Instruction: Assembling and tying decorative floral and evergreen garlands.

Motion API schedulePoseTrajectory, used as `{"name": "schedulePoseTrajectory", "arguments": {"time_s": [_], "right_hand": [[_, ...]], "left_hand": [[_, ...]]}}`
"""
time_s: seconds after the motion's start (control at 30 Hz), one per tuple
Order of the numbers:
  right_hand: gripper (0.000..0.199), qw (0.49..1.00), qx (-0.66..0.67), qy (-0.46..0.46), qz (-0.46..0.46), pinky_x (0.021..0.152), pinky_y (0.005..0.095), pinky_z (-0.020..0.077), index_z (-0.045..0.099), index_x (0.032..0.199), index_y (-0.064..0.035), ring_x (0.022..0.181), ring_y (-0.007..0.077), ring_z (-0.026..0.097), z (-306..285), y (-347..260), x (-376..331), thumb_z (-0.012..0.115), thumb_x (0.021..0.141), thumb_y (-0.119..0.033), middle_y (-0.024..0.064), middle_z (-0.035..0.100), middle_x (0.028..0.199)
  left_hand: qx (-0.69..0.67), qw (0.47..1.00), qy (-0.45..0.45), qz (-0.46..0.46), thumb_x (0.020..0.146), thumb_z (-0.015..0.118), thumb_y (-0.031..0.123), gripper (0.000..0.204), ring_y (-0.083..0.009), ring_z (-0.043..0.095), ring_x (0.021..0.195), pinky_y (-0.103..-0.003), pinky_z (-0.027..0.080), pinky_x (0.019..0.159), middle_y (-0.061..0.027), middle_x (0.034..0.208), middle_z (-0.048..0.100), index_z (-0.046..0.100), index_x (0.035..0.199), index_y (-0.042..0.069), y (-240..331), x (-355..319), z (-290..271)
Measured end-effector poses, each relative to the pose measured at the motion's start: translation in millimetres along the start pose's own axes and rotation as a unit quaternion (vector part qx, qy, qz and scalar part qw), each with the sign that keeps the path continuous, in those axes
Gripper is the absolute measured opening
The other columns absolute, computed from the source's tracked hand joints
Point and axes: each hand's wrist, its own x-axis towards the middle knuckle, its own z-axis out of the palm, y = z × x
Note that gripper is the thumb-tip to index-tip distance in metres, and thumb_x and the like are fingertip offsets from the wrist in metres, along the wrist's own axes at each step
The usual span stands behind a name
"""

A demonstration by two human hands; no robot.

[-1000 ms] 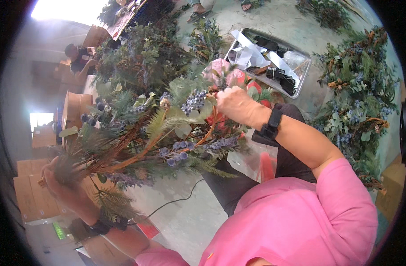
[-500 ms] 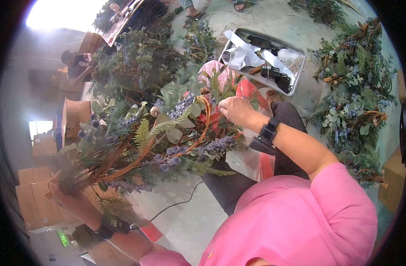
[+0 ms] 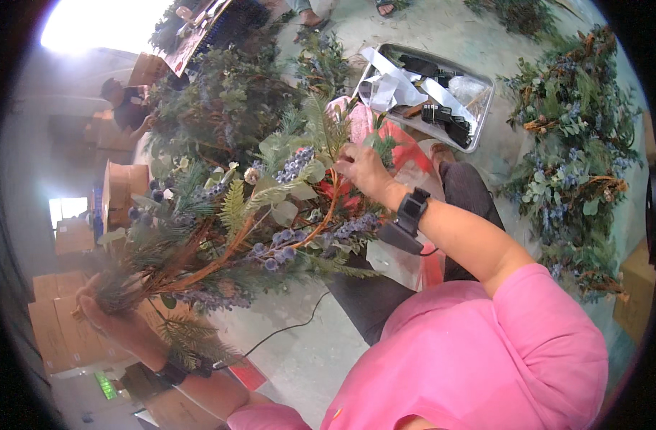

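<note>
An artificial greenery spray [image 3: 231,258] lies across in front of me, with blue berries, ferns, eucalyptus leaves and bent brown twigs. My left hand [image 3: 111,326] is wrapped round its bundled stem end at the lower left; some fingers are hidden behind needles. My right hand [image 3: 367,172], fingers pinched together, is at the spray's far right end, on the tip of a curved brown twig [image 3: 333,197] beside an upright fern leaf [image 3: 324,125]. Both wrists wear black straps with small dark devices.
A metal tray [image 3: 483,118] with black parts and white paper sits on the floor beyond my right hand. More finished-looking sprays [image 3: 564,172] line the right side; a large greenery pile [image 3: 220,107] stands at the far left. Cardboard boxes [image 3: 70,322] and a co-worker [image 3: 127,107] are at left.
My right hand has moved slightly left along the spray, its fingers closing at the twig's tip, and the twig's bend has narrowed. My left hand keeps its hold on the stems.
</note>
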Motion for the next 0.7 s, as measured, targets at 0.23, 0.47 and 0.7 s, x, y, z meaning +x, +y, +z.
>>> {"name": "schedulePoseTrajectory", "arguments": {"time_s": [0.23, 0.47, 0.7], "right_hand": [[0.017, 0.996, -0.035, -0.073, -0.031, 0.067, 0.0428, 0.0442, 0.058, 0.071, 0.0012, 0.075, 0.0381, 0.057, 12, 3, 20, 0.059, 0.071, -0.016, 0.0223, 0.058, 0.076], [0.026, 0.96, -0.209, -0.128, 0.134, 0.079, 0.0413, 0.0469, 0.059, 0.084, 0.0062, 0.089, 0.0356, 0.059, 9, 6, 44, 0.052, 0.072, -0.015, 0.0237, 0.061, 0.087], [0.02, 0.99, -0.093, -0.071, -0.074, 0.071, 0.0359, 0.0455, 0.059, 0.079, 0.001, 0.077, 0.0282, 0.058, -22, -25, 66, 0.057, 0.073, -0.018, 0.0165, 0.06, 0.079]], "left_hand": [[-0.026, 0.999, -0.016, -0.012, 0.09, 0.042, 0.024, 0.028, -0.0202, 0.055, 0.09, -0.034, 0.046, 0.081, -0.0117, 0.099, 0.054, 0.048, 0.103, 0.0, -4, 9, -18], [0.367, 0.83, -0.049, 0.417, 0.08, 0.052, -0.003, 0.031, -0.0232, 0.054, 0.096, -0.034, 0.043, 0.086, -0.0134, 0.106, 0.053, 0.043, 0.109, -0.002, -23, 14, -7], [0.407, 0.853, -0.115, 0.305, 0.074, 0.061, 0.003, 0.041, -0.0285, 0.049, 0.107, -0.035, 0.038, 0.091, -0.0156, 0.111, 0.051, 0.042, 0.11, -0.003, -41, 56, -34]]}}
